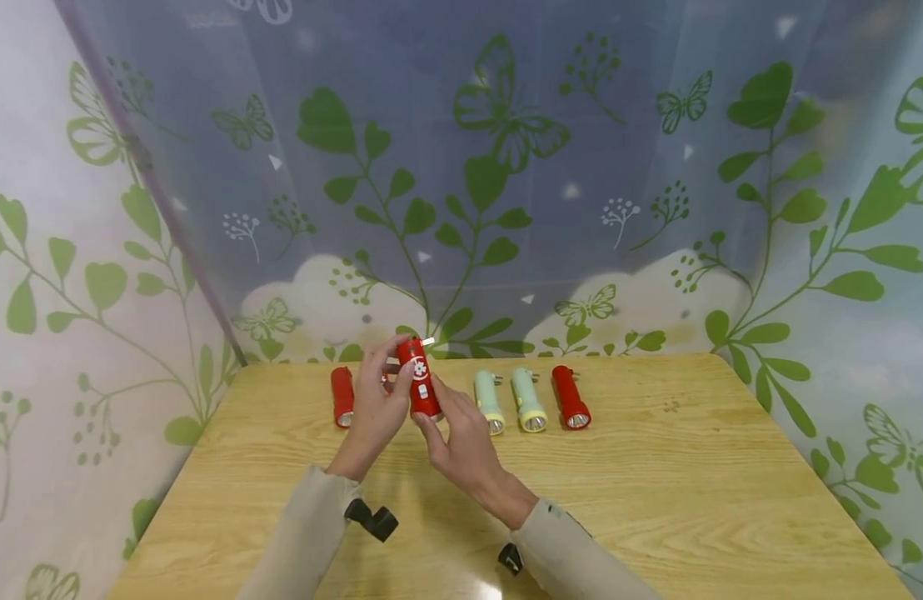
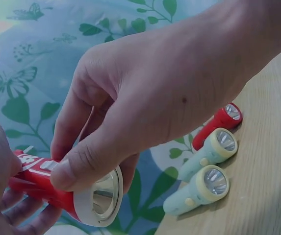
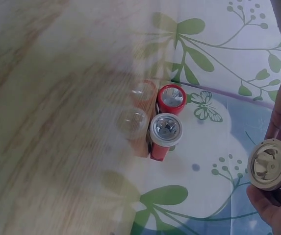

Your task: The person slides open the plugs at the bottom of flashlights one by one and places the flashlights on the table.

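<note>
A red flashlight (image 1: pixel 422 385) with a white flower emblem and a pale switch is held above the table, tilted, its lens end toward me. A small white tab (image 1: pixel 428 341) sticks out near its far end. My left hand (image 1: pixel 375 398) grips the far part of the body from the left. My right hand (image 1: pixel 467 440) holds it close to the lens, its thumb by the white-rimmed head (image 2: pixel 99 198) in the left wrist view. Behind my left hand, another red flashlight is mostly hidden; the right wrist view shows its white-rimmed lens (image 3: pixel 166 128).
Along the table's (image 1: pixel 656 500) back lie a red flashlight (image 1: pixel 342 396) at left, two pale green flashlights (image 1: pixel 486 398) (image 1: pixel 528 398) right of my hands, and a red flashlight (image 1: pixel 570 397) beyond them. A patterned curtain (image 1: pixel 506 208) stands behind the table.
</note>
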The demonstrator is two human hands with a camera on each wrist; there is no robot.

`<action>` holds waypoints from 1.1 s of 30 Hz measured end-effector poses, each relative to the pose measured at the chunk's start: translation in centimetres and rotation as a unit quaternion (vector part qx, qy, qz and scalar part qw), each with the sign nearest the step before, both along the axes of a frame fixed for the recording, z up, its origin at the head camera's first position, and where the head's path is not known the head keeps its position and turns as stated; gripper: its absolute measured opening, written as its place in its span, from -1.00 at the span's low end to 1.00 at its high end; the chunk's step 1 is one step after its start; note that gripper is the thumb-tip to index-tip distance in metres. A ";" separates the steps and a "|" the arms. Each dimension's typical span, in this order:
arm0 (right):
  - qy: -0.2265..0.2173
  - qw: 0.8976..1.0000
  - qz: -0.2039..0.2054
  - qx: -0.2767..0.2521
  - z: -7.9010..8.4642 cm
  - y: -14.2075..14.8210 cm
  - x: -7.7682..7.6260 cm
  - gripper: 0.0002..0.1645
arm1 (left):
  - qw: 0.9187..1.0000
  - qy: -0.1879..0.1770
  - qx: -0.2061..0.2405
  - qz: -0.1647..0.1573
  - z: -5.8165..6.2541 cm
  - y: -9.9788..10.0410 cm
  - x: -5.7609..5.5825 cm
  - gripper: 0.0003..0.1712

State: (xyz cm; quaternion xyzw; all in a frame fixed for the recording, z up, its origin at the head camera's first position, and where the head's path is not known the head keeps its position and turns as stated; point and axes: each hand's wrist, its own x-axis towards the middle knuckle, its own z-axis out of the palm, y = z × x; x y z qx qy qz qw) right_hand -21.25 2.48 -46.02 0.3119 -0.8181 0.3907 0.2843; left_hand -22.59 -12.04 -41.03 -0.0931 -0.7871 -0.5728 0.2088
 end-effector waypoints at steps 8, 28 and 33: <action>-0.055 0.998 -0.006 -0.013 -0.1 0.0 -0.5 -0.33 | 0.999 -0.045 0.027 -0.007 -0.9 -0.2 -1.0 -0.51; -0.146 0.988 -0.029 -0.026 -0.6 0.2 -1.6 -0.44 | 0.986 -0.147 0.082 -0.019 -2.2 0.0 -3.9 -0.52; -0.164 0.985 -0.042 -0.033 -1.0 0.3 -1.6 -0.45 | 0.980 -0.166 0.106 -0.019 -2.6 0.2 -4.5 -0.52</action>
